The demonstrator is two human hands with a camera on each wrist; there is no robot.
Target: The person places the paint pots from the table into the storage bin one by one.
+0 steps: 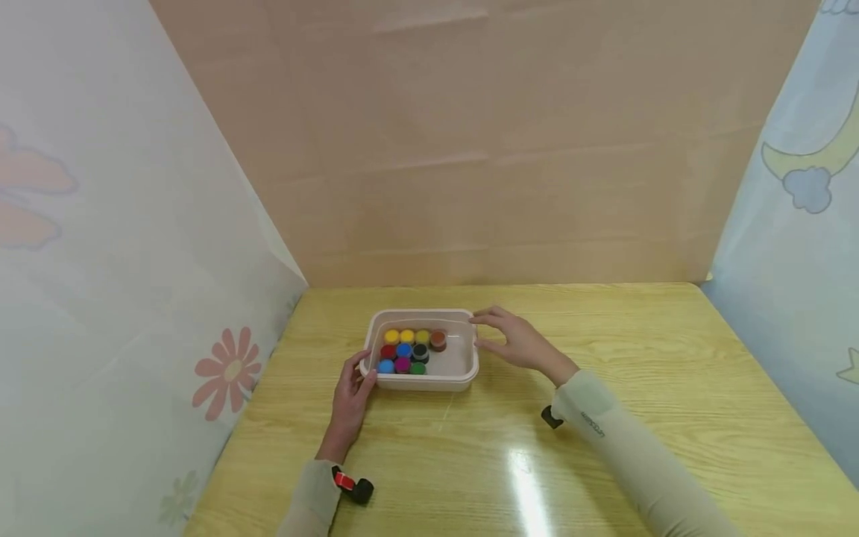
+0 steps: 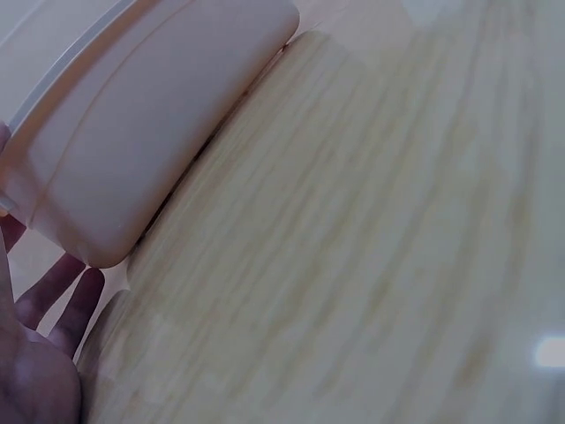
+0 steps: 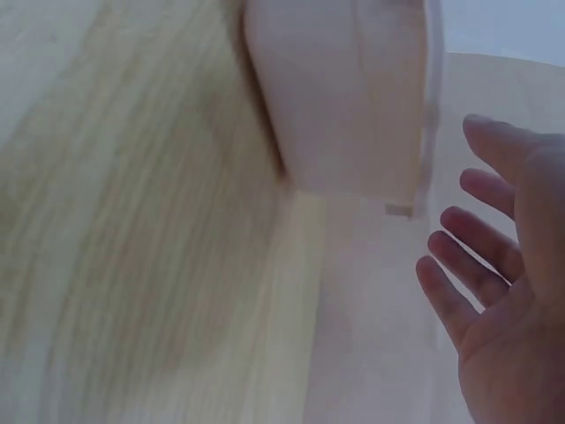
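Observation:
A pale pink plastic tub [image 1: 429,382] stands on the table. Grouped mostly in its left half are several small round pots with coloured lids, among them yellow [image 1: 391,337], blue [image 1: 404,350], black [image 1: 420,352], green [image 1: 417,368] and brown [image 1: 438,340]. My left hand [image 1: 350,399] grips the tub's left front corner, thumb and fingers at the rim. Beside the right end is my right hand [image 1: 515,339], its fingers spread. In the right wrist view that hand [image 3: 512,274] appears apart from the tub wall [image 3: 344,97].
The wood-grain table [image 1: 604,462] extends around the tub. A brown paper-like backdrop [image 1: 496,149] rises behind it. Patterned sheets stand at the left [image 1: 134,261] and right [image 1: 792,283]. Black straps with small devices sit at both wrists.

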